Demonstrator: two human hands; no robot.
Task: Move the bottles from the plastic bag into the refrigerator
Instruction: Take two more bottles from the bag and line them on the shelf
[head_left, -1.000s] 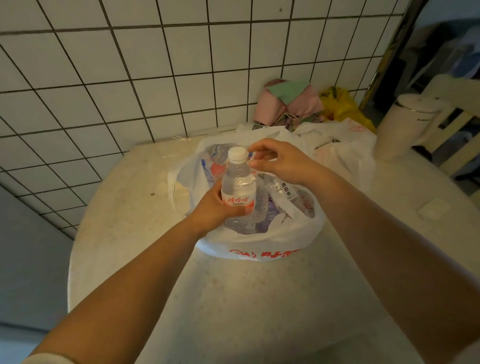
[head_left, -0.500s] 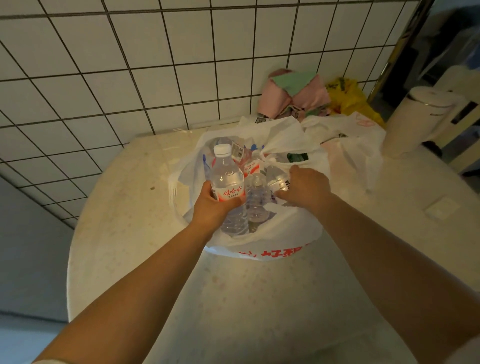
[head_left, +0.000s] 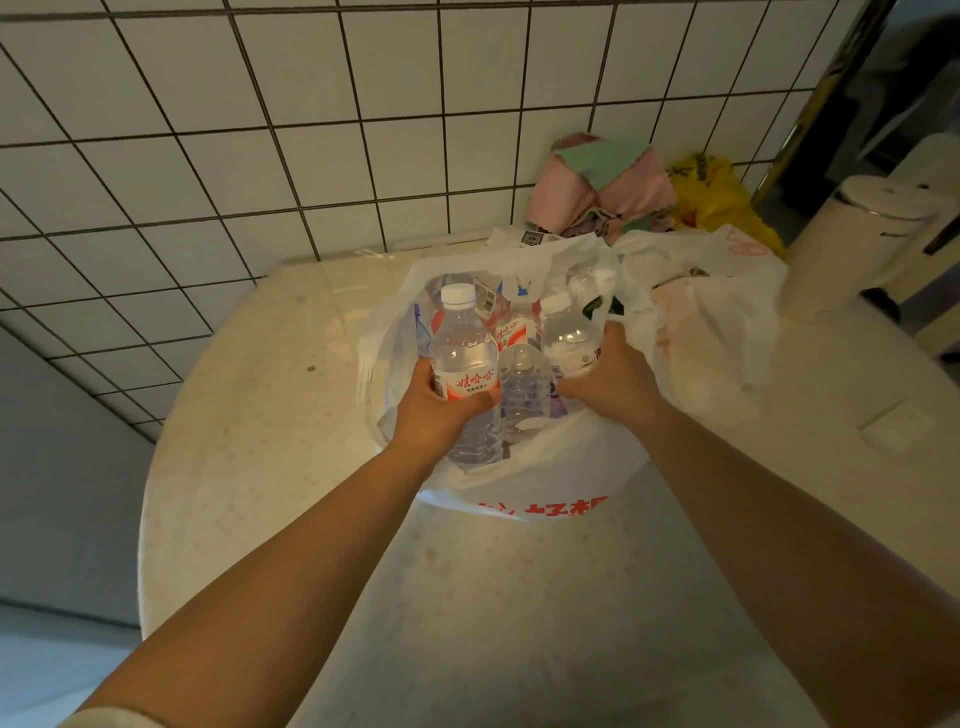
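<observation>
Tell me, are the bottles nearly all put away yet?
Not nearly. No refrigerator is in view. The left hand grips one water bottle, the right hand grips a second bottle inside the plastic bag. More bottles remain in it.

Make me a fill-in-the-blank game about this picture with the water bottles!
1. The left hand holds a water bottle with a ____ cap.
2. The right hand grips another bottle inside the white plastic ____.
3. The wall behind the table is covered in white ____.
4. The letters printed on the front of the bag are ____.

Missing words: white; bag; tiles; red
</observation>
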